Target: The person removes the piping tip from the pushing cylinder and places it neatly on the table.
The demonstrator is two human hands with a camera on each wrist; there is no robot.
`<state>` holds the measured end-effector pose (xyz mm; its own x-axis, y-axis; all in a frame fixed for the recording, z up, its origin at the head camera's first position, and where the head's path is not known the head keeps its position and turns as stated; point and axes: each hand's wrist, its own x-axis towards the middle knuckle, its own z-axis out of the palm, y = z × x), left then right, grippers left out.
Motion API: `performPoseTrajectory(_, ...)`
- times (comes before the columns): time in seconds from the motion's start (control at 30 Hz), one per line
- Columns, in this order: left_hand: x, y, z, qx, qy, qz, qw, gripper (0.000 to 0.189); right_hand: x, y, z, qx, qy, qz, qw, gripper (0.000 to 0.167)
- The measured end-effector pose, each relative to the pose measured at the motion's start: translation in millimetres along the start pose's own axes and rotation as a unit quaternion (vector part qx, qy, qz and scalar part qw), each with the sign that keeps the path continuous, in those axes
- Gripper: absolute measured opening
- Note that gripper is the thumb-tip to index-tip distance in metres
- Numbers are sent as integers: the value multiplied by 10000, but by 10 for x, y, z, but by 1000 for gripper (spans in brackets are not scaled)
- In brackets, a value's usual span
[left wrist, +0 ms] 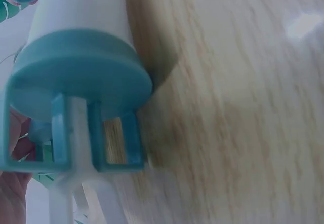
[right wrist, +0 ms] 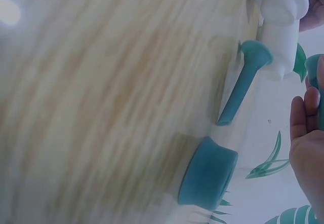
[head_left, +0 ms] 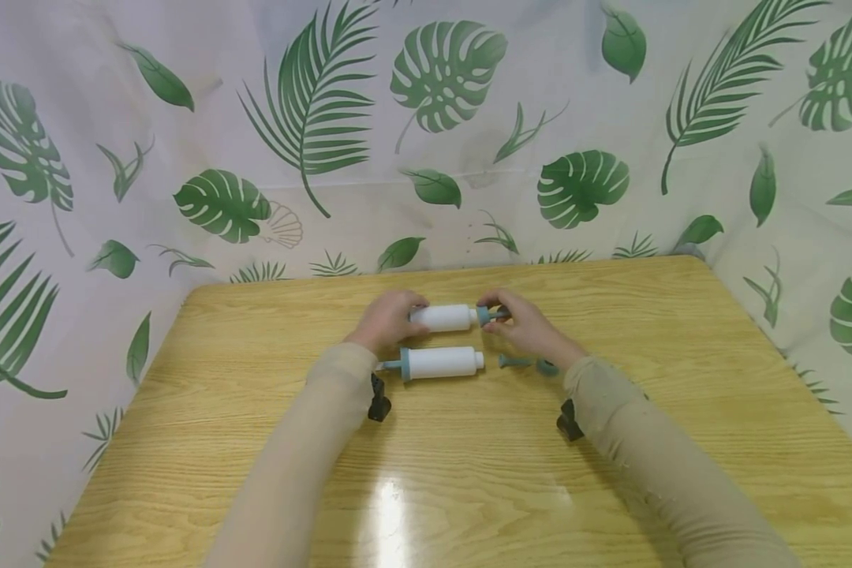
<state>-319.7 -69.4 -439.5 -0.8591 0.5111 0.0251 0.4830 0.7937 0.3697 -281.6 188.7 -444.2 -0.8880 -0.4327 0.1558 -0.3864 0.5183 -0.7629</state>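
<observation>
My left hand grips the left end of a white cylindrical barrel, which lies sideways at the back of the group. At its narrow right neck, my right hand pinches a teal nozzle with a flared end and a thin stem. Whether nozzle and neck touch, I cannot tell. In front lies a second white barrel with a teal cap and pale plunger handle at its left. To its right rest a loose teal nozzle and a short teal ring-like cap.
Everything lies on a wood-grain table. A white cloth with green leaf prints hangs behind and along the sides. Black wrist mounts sit under both forearms, near the table surface.
</observation>
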Motion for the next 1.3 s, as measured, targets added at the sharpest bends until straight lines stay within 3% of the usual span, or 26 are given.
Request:
performPoseTrajectory(0.17, -32, 51, -23, -185, 317, 64, 9993, 51, -16, -31, 13, 23, 24, 0, 10000, 38)
performPoseTrajectory(0.27, -76, 120, -36, -458, 666, 316, 9962, 50, -26, -81, 19, 168, 34, -54, 9998, 40)
performPoseTrajectory(0.47, -208, 300, 20, -1113, 1163, 1060, 9813, 48, -47, -185, 48, 347, -122, -190, 9991, 41)
performPoseTrajectory(0.7, -319, 444, 153, -1437, 1664, 1411, 9653, 44, -62, -276, 81, 411, -310, -330, 9981, 38)
performPoseTrajectory(1.0, -336, 497, 243, -1411, 2049, 1430, 9579, 35, -66, -276, 87, 427, -530, -374, 9970, 38)
performPoseTrajectory(1.3, -352, 443, 198, -1795, 1935, 1285, 9559, 33, -112, -222, 16, 363, -519, -279, 9976, 32)
